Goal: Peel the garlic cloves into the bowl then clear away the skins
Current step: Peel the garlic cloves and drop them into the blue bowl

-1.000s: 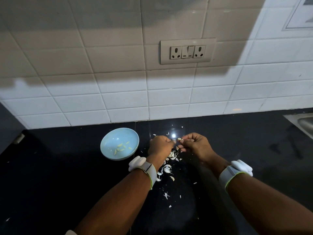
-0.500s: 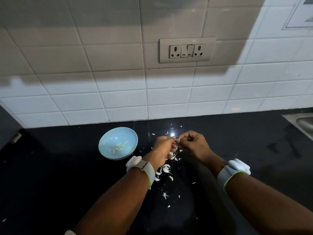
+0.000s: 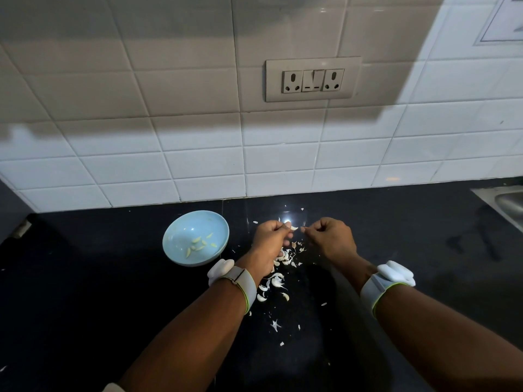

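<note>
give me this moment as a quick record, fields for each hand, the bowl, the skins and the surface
left hand: fingers curled, pinching a garlic clove
right hand: fingers curled beside the clove; what it pinches is too small to tell
bowl: light blue, left of the hands, a few peeled cloves inside
skins: scattered on the counter under and near the hands
surface: black counter, white tiled wall behind
</note>
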{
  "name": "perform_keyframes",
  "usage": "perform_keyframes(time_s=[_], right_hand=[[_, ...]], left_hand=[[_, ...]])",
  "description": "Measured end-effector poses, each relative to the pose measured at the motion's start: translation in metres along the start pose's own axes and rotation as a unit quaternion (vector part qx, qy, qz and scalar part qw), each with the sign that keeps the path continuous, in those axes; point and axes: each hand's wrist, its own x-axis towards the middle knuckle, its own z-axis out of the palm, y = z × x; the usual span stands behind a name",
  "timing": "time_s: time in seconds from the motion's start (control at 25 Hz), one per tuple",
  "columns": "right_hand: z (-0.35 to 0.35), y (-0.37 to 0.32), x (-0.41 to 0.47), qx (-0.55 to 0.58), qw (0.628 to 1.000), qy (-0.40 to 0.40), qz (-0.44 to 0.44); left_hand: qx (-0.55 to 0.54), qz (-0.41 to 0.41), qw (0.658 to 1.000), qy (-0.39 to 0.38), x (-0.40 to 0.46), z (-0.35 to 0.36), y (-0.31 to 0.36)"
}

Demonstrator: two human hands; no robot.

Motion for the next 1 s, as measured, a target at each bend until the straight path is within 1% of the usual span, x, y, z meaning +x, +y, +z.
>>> perform_keyframes(time_s=[0.04,0.08,0.16,0.2,0.28,0.36,0.48,0.64,0.8,1.0], right_hand=[[0.000,-0.003,-0.001,-0.005,1.000,0.007,-0.003],[0.002,-0.005,-0.001,0.033,0.999,0.001,-0.014],[0.005,-0.010,-0.002,0.161,0.985,-0.059,-0.025],[0.006,-0.012,-0.003,0.203,0.974,-0.098,-0.018],[0.004,-0.016,-0.007,0.203,0.966,-0.157,-0.030],[0.004,-0.018,-0.008,0.186,0.966,-0.174,-0.048],[0.006,-0.020,-0.010,0.197,0.966,-0.166,-0.034],[0.008,-0.022,-0.013,0.230,0.961,-0.152,-0.018],[0.009,-0.024,-0.013,0.183,0.976,-0.116,0.008],[0.014,-0.024,-0.008,0.254,0.961,-0.089,0.065]], left_hand=[[0.005,0.010,1.000,0.004,0.001,0.000,-0.001],[0.008,0.018,1.000,0.009,0.002,0.001,-0.001],[0.014,0.034,0.999,0.019,0.004,0.002,-0.002],[0.017,0.040,0.999,0.025,0.006,0.002,-0.003],[0.020,0.051,0.998,0.034,0.007,0.002,-0.003],[0.019,0.058,0.997,0.040,0.008,0.002,-0.005],[0.030,0.071,0.995,0.058,0.011,0.001,-0.007],[0.073,0.101,0.989,0.076,0.011,0.004,-0.013],[0.081,0.115,0.988,0.070,0.009,0.011,-0.019],[0.064,0.112,0.990,0.065,0.009,0.007,-0.016]])
